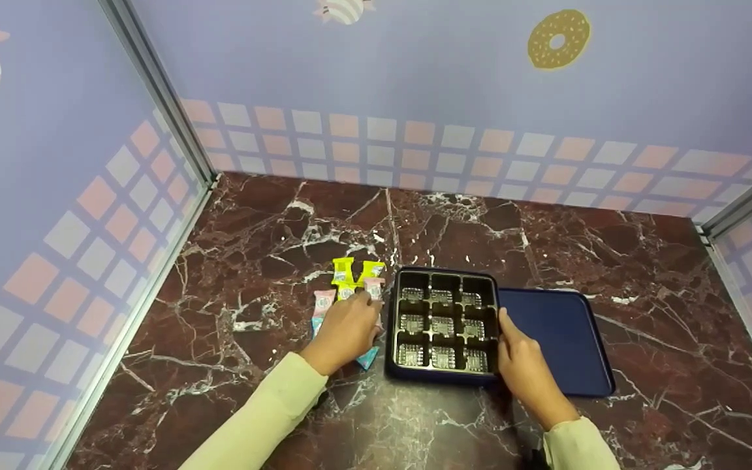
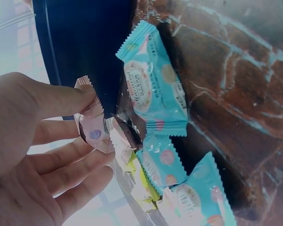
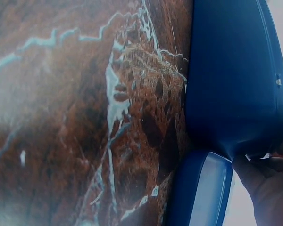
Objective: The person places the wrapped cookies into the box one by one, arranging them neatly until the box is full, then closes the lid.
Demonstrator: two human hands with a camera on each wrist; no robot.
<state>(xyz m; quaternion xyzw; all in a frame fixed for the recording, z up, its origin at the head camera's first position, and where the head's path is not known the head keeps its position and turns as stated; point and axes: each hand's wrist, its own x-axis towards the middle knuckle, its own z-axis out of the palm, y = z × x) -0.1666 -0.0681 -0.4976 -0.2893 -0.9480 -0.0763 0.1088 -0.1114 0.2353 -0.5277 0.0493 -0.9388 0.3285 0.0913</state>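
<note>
My left hand (image 1: 344, 329) pinches a pink wrapped candy (image 2: 93, 129) between thumb and fingers, above a small pile of candies. In the left wrist view, blue wrapped candies (image 2: 155, 80) lie just past the fingertips. Yellow-wrapped candies (image 1: 343, 269) sit at the far end of the pile, partly covered by other candies. To the right stands a dark blue box (image 1: 441, 377) with a nine-compartment insert (image 1: 442, 324), its compartments bare. My right hand (image 1: 525, 362) grips the box's right side, thumb at the near corner in the right wrist view.
A dark blue lid (image 1: 555, 339) lies flat to the right of the box, its left part hidden behind the box and right hand. Purple patterned panels (image 1: 415, 78) enclose the marble-patterned tabletop (image 1: 252, 261) at the back and both sides.
</note>
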